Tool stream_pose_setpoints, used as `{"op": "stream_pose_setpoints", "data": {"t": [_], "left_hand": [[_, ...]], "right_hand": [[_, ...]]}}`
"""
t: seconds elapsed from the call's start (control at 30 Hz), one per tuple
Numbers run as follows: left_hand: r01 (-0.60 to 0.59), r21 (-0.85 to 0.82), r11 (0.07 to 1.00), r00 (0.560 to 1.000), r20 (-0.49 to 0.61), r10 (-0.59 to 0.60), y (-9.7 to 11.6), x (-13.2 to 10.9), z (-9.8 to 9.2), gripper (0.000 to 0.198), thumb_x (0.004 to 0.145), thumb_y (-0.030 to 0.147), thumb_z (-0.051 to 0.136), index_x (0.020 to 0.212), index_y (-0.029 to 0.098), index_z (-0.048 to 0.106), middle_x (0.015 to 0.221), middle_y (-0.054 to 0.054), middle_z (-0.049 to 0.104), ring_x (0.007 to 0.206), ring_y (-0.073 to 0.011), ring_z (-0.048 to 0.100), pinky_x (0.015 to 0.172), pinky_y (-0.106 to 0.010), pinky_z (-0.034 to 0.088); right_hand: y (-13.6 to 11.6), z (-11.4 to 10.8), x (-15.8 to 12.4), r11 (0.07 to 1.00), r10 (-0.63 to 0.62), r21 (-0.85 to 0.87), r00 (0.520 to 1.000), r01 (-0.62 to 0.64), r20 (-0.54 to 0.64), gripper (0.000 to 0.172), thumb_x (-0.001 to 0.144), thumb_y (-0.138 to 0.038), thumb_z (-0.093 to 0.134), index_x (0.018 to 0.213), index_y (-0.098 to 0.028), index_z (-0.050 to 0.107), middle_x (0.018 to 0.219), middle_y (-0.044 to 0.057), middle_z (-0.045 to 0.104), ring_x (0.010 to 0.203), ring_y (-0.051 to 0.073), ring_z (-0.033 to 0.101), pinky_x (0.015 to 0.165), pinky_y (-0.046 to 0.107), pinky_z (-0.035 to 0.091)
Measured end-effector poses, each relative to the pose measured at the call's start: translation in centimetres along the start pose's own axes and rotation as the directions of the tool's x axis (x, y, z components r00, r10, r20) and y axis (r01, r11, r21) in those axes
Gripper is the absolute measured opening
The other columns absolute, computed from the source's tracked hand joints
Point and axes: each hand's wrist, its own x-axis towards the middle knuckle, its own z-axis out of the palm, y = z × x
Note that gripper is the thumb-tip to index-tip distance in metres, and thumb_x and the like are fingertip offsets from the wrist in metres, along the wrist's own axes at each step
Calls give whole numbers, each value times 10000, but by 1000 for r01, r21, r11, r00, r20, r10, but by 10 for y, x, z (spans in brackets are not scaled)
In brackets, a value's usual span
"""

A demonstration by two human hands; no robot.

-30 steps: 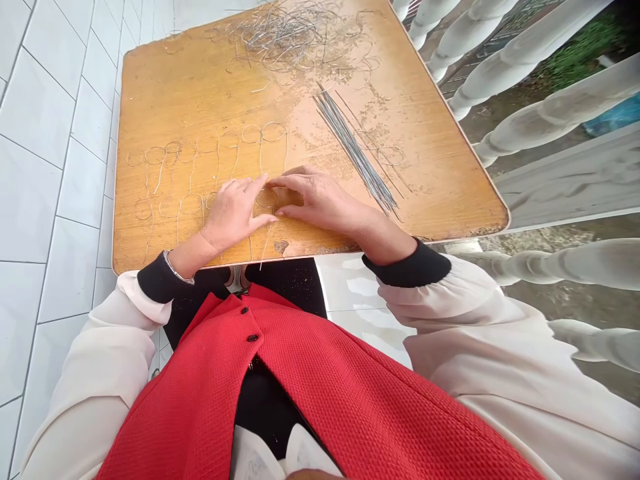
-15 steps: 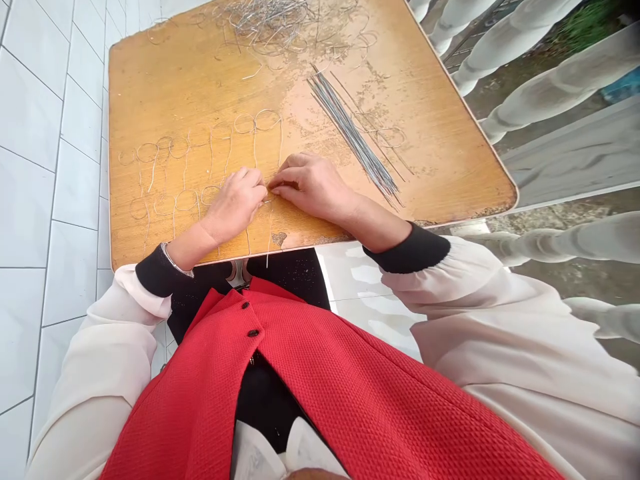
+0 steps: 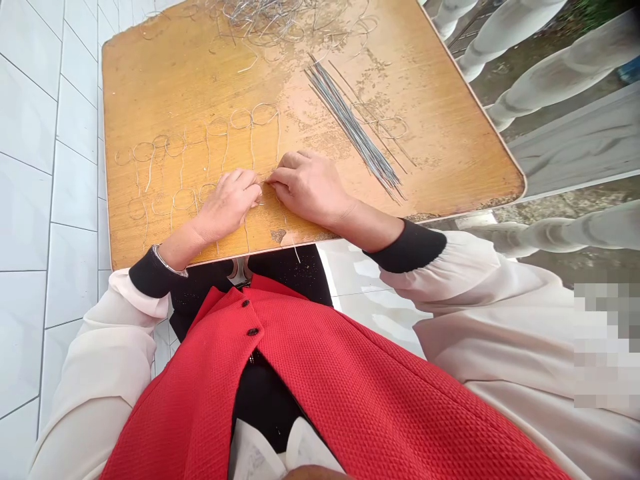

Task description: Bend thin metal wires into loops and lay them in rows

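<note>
The left hand (image 3: 227,205) and right hand (image 3: 310,188) rest on a wooden surface (image 3: 150,87), their fingers (image 3: 253,179) meeting over a thin wire (image 3: 261,181) close to the edge nearest the person; the wire is too fine to tell whether either hand grips it. Rows of wire loops (image 3: 264,104) with straight tails lie beyond and left of the hands, a bundle of straight wires (image 3: 353,127) lies to the right, and a tangle of wire (image 3: 265,17) sits at the far edge. A red vest (image 3: 320,393) and cream sleeves (image 3: 500,313) with black cuffs (image 3: 410,247) fill the foreground, white floor tiles (image 3: 30,200) show left, and white balusters (image 3: 565,73) stand right.
</note>
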Motion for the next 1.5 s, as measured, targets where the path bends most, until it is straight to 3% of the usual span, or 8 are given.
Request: {"op": "stream_pose_setpoints", "data": {"t": [0.37,0.7,0.93,1.1,1.3,1.5], "left_hand": [[4,51,999,995,102,-9,-8,0,-12,170,997,154,453,989,165,622,1114,-108,644,1103,-260,590,955,-423,465],[136,39,990,990,26,-137,14,15,3,245,1035,196,389,1019,155,630,1157,-131,646,1174,-290,582,1001,-455,465],[193,33,981,981,31,-194,16,15,4,187,1024,174,431,999,142,614,1151,-135,634,1185,-300,588,1012,-468,469],[229,91,969,970,63,-235,24,18,-2,165,1016,156,444,1000,151,608,1166,-138,633,1178,-299,591,1005,-459,480],[215,246,945,959,132,-252,31,22,-7,252,1019,142,392,1088,147,635,1212,-154,640,1171,-291,576,990,-433,499],[238,94,967,970,35,-243,25,19,4,201,1015,196,440,988,201,638,1151,-110,655,1118,-267,587,976,-435,495]], "right_hand": [[-9,-5,-1,993,34,-117,997,-26,66,379,1040,-286,358,1007,-203,726,976,112,669,975,283,610,841,433,479],[-7,-7,-6,998,63,-25,997,-62,48,338,1019,-260,417,1079,-204,745,1002,121,696,997,288,645,882,441,504],[-8,-17,-26,990,67,119,998,-69,16,345,904,-166,518,1164,-186,744,1011,110,749,939,272,686,863,431,540],[-17,-7,-31,984,74,163,997,-67,-37,310,863,-123,538,1070,-186,760,975,105,752,932,266,689,860,423,553],[-22,3,-31,979,4,201,996,15,-94,285,947,-188,495,883,-215,772,957,99,752,923,255,690,860,431,558],[-22,4,-33,979,-28,198,992,53,-126,283,952,-198,507,878,-218,779,950,103,754,923,255,689,852,439,557]]}}
